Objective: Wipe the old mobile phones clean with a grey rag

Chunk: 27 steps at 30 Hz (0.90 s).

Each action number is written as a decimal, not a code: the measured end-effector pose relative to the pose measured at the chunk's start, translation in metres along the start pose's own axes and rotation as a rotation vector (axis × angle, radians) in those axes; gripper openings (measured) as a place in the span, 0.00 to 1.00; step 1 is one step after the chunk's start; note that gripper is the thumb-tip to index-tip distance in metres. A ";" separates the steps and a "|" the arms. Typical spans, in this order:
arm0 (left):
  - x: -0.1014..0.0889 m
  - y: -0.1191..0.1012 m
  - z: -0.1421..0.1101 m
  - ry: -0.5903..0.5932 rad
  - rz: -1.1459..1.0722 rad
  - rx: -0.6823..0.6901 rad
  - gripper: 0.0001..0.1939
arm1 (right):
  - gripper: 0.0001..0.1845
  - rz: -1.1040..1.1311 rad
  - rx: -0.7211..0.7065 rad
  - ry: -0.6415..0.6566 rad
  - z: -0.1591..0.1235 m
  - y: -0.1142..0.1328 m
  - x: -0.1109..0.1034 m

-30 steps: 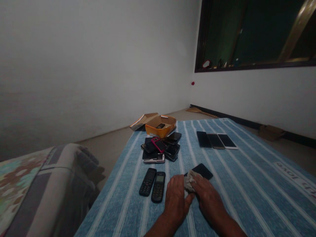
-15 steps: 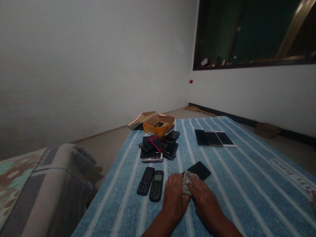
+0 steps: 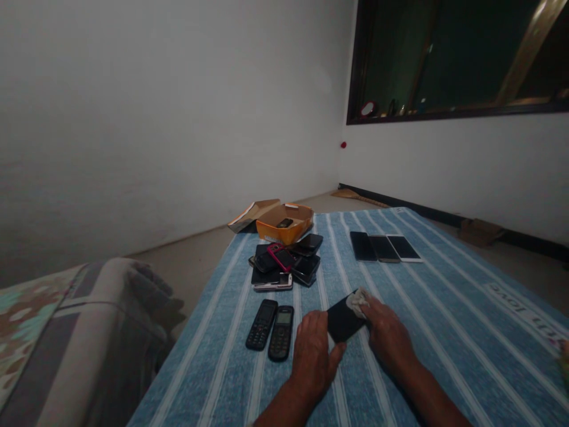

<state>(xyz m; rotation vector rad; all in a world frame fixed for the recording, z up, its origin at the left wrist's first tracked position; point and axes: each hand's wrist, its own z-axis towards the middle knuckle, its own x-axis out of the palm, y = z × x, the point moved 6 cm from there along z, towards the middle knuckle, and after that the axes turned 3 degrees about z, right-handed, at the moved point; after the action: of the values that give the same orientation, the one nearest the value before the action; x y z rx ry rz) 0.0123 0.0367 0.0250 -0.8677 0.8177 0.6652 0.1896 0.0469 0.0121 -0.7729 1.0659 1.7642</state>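
A black smartphone [image 3: 343, 320] lies flat on the blue striped cloth [image 3: 444, 332]. My left hand [image 3: 315, 357] holds its near edge, thumb against the side. My right hand [image 3: 389, 337] presses a small pale rag [image 3: 358, 300] onto the phone's far end, fingers closed on the rag. Two black keypad phones [image 3: 271, 324] lie side by side just left of my left hand.
A heap of several phones [image 3: 284, 267] sits farther back, with an orange box [image 3: 285, 223] holding one phone behind it. Three smartphones [image 3: 383, 247] lie in a row at the back right. A patterned bundle [image 3: 66, 338] lies at the left.
My right hand has slid the rag from the phone's near end to its far end, uncovering most of the dark screen. My left hand stays at the near edge.
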 end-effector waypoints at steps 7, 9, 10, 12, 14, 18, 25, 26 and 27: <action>-0.003 -0.001 0.000 -0.071 0.049 0.050 0.24 | 0.29 0.077 -0.257 -0.149 -0.016 0.039 0.009; -0.003 -0.001 -0.001 -0.089 0.053 0.071 0.22 | 0.29 0.086 -0.324 -0.145 -0.021 0.053 0.011; -0.003 -0.002 -0.001 -0.098 0.054 0.081 0.21 | 0.29 0.091 -0.345 -0.140 -0.022 0.058 0.012; -0.004 -0.002 -0.001 -0.108 0.059 0.092 0.21 | 0.30 0.102 -0.352 -0.117 -0.021 0.062 0.011; -0.003 -0.002 -0.002 -0.108 0.069 0.090 0.22 | 0.30 0.110 -0.321 -0.088 -0.016 0.057 0.009; -0.002 -0.001 -0.002 -0.103 0.084 0.077 0.23 | 0.31 0.098 -0.223 -0.069 0.002 0.034 0.005; -0.001 0.000 -0.002 -0.120 0.087 0.083 0.24 | 0.30 0.068 -0.210 -0.083 0.008 0.029 0.005; -0.001 0.000 -0.002 -0.117 0.083 0.082 0.24 | 0.30 0.083 -0.228 -0.077 0.005 0.035 0.006; 0.000 0.000 -0.002 -0.110 0.075 0.076 0.23 | 0.31 0.102 -0.248 -0.070 0.001 0.041 0.006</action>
<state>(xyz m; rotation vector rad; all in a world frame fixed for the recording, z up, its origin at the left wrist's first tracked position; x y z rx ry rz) 0.0110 0.0350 0.0244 -0.7277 0.7746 0.7365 0.1492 0.0414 0.0213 -0.8113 0.8628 2.0211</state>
